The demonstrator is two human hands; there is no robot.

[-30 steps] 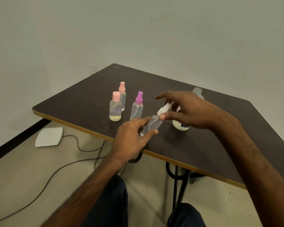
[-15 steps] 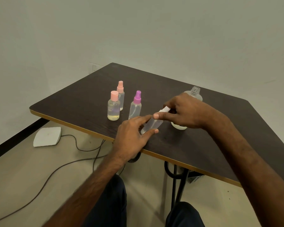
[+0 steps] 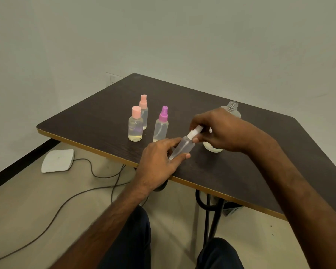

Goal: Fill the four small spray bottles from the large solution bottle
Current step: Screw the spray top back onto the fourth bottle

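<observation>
Left grip (image 3: 157, 162): we see it curled round the lower body of the clear bottle (image 3: 182, 149), thumb on the near side, fingers on the far side.
Right grip (image 3: 221, 131): thumb and fingertips pinch the white cap (image 3: 195, 133) on that bottle; the other fingers are curled above it.
Clear bottle: tilted, cap end up and to the right, base low over the surface (image 3: 241, 171) near its front edge; we cannot tell whether the base touches.
Big bottle (image 3: 232, 106): upright just behind the right grip, which hides most of it; we see its bare threaded neck and its pale base.
Pink-cap bottle (image 3: 135, 125): upright to the left, holding pale yellowish liquid.
Pink sprayer (image 3: 144, 111): upright just behind the pink-cap bottle.
Purple sprayer (image 3: 161, 126): upright just right of those two, near the left grip's fingers, apart from them.
Floor: a flat white device (image 3: 57, 161) with a dark cable (image 3: 66, 206) running from it under the surface.
</observation>
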